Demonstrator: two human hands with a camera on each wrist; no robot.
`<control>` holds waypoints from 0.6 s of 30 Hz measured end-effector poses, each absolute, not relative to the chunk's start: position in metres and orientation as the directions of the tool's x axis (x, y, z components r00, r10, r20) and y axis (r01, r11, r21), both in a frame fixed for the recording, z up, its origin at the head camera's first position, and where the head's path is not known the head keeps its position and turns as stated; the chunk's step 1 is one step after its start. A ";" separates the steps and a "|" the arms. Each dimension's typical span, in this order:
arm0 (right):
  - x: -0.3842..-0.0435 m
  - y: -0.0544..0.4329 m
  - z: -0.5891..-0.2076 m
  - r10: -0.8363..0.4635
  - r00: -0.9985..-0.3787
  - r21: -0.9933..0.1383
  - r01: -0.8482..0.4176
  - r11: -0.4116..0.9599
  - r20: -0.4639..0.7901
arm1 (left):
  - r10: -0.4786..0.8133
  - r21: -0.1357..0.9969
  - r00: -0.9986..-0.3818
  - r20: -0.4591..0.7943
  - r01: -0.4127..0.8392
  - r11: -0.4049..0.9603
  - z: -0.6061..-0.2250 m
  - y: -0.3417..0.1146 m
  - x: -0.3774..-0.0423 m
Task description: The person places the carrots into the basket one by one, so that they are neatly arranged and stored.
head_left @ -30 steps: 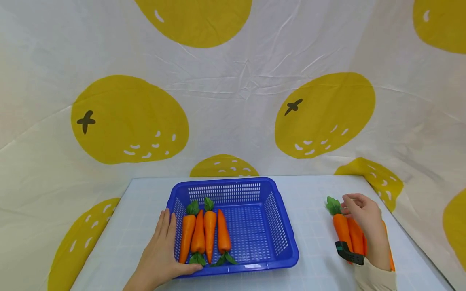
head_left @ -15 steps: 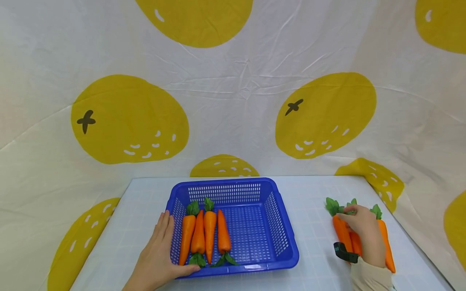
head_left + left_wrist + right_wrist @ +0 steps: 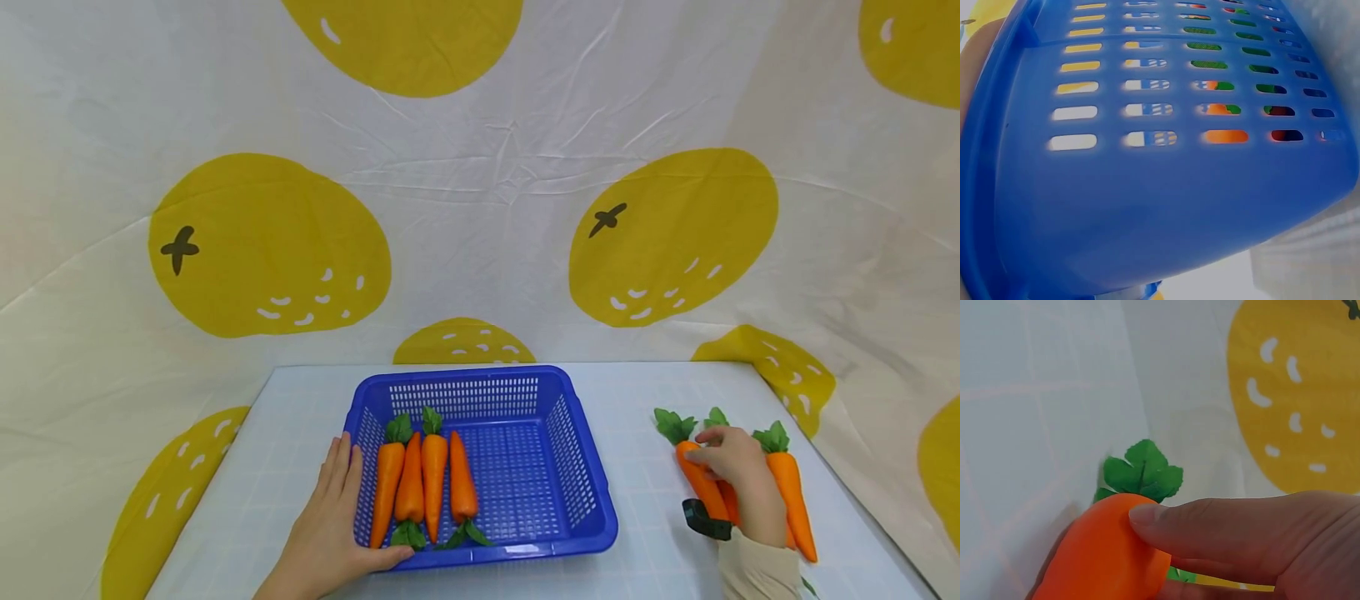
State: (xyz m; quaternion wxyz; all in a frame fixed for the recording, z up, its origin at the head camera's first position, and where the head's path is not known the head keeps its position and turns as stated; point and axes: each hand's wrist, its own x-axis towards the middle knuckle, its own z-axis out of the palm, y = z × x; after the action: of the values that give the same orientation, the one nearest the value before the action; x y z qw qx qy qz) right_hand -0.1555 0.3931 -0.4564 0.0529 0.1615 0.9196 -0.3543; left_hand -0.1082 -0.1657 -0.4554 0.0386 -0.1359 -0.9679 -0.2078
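Several orange carrots (image 3: 432, 479) with green leaves lie side by side in the left half of a blue plastic basket (image 3: 517, 552). My left hand (image 3: 326, 517) rests at the basket's front left corner, fingers straight along the left rim and thumb on the front rim. In the left wrist view the basket's slotted wall (image 3: 1147, 206) fills most of the picture. Over at the right, my right hand (image 3: 738, 467) pinches the top end of the leftmost carrot (image 3: 1104, 550) of another group, the thumb (image 3: 1210, 525) on its near side. Its leaves (image 3: 1144, 469) stick out past the fingers.
Another carrot (image 3: 791, 500) lies right of my right hand, and one more is partly hidden under it. Basket and carrots are on a pale checked table (image 3: 637, 400). Behind hangs a white cloth (image 3: 480, 250) printed with yellow fruit.
My right hand has lowered onto the carrots and shifted slightly left. The leftmost carrot's leafy end has swung left, and the carrots beside it show more. The left hand stays at the basket.
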 end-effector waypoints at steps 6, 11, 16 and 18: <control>-0.157 0.389 -0.458 0.222 -0.943 -0.537 0.325 0.779 -0.248 | 0.256 0.387 -0.957 0.134 0.288 0.876 -0.454 -0.166 -0.108; -0.160 0.385 -0.459 0.206 -0.947 -0.520 0.309 0.796 -0.248 | 0.257 0.391 -0.958 0.130 0.288 0.874 -0.454 -0.166 -0.108; -0.162 0.383 -0.462 0.203 -0.950 -0.533 0.301 0.791 -0.236 | 0.254 0.392 -0.961 0.112 0.278 0.877 -0.453 -0.166 -0.109; -0.163 0.383 -0.463 0.210 -0.949 -0.538 0.307 0.785 -0.235 | 0.248 0.393 -0.964 0.099 0.267 0.880 -0.453 -0.165 -0.110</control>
State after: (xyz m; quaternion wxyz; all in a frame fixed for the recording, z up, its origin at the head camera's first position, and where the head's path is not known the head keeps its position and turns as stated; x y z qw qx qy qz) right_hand -0.1625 0.3831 -0.4634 0.0815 0.1375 0.9411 -0.2980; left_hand -0.1098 -0.1652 -0.4533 0.0229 -0.1329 -0.9693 -0.2057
